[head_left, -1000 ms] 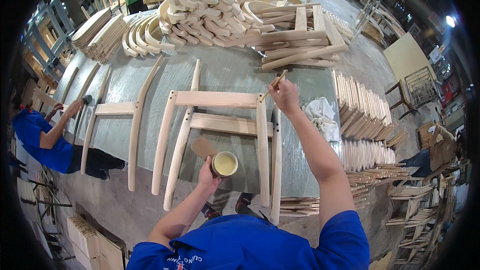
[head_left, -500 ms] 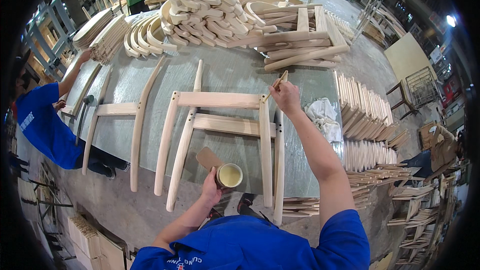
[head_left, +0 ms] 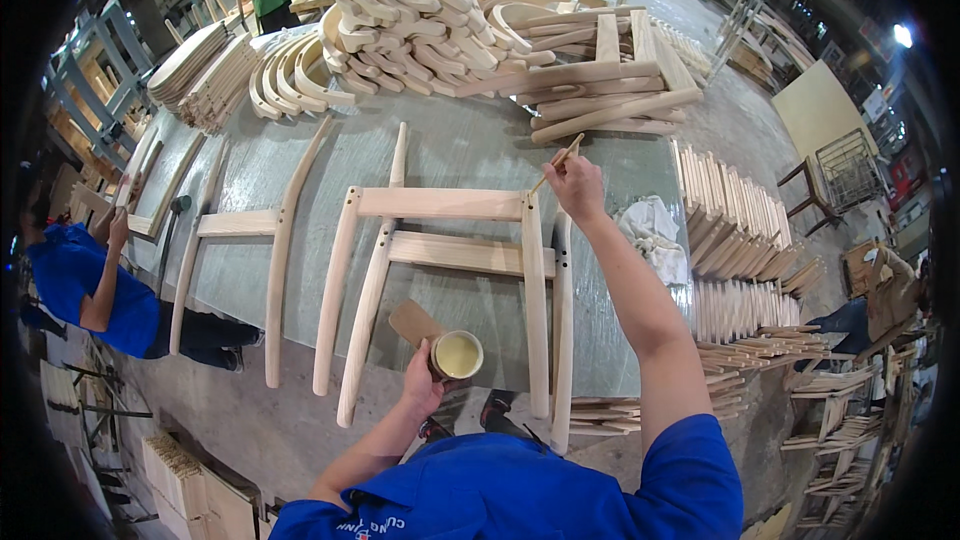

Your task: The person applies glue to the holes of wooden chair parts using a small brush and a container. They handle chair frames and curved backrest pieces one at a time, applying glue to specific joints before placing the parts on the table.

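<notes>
My left hand (head_left: 424,385) is closed around a round cup of pale yellow liquid (head_left: 459,355), held low by the table's near edge. A flat brown piece with a rounded end (head_left: 412,322) sticks out beside the cup; whether my hand holds it too is unclear. In my right hand (head_left: 576,186) a thin wooden stick (head_left: 570,151) is pinched. Its lower tip is at the dark holes in the right corner of a pale wooden chair-leg frame (head_left: 440,203). That frame overlaps a second frame (head_left: 460,252), which has similar holes at its joints.
Another leg frame (head_left: 238,223) lies to the left. Curved wooden parts (head_left: 410,20) and stacked frames (head_left: 605,95) fill the table's far side. A white cloth (head_left: 652,238) lies near my right forearm. Slats (head_left: 735,230) stand at right. A co-worker in blue (head_left: 90,285) handles wood at left.
My right hand and the stick have shifted slightly, with the stick leaning more to the right. The co-worker has drawn an arm back from the far stack to a wooden piece.
</notes>
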A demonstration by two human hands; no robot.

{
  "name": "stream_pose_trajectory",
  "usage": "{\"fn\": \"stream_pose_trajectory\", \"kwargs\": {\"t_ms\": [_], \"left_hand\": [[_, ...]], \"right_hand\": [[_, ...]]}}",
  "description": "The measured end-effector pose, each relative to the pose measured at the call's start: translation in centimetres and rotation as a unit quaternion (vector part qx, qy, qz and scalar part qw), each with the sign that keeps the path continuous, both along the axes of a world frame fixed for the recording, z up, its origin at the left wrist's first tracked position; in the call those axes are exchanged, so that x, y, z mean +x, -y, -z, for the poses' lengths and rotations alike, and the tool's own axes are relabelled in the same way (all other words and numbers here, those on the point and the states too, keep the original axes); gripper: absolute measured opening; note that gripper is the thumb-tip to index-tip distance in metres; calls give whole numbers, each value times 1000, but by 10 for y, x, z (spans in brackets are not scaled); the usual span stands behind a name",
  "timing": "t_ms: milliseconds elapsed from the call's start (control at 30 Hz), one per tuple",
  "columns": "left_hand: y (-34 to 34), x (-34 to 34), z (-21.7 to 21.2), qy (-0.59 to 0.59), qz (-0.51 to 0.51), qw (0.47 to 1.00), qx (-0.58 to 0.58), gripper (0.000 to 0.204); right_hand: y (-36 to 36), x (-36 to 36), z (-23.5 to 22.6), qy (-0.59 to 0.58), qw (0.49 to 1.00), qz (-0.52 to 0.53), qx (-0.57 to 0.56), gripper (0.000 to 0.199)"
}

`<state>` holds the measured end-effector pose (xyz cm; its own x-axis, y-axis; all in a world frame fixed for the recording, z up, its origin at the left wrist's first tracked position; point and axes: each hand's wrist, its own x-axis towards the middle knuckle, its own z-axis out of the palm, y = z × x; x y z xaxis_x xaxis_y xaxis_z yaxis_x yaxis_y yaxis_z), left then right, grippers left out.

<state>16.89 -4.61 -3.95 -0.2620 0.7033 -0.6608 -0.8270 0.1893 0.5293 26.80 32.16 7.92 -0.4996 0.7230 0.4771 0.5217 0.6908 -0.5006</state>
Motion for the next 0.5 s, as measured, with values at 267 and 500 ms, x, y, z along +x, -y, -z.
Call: {"fn": "stream_pose_trajectory", "kwargs": {"t_ms": [267,500], "left_hand": [[3,0,-1,-5,16,1000,-5,48],[1,2,-9,-13,18,1000,-11,51]], "right_hand": [[-2,-8,14,18,999,-13,24,15],[1,-7,7,19,994,-42,94,16]]}}
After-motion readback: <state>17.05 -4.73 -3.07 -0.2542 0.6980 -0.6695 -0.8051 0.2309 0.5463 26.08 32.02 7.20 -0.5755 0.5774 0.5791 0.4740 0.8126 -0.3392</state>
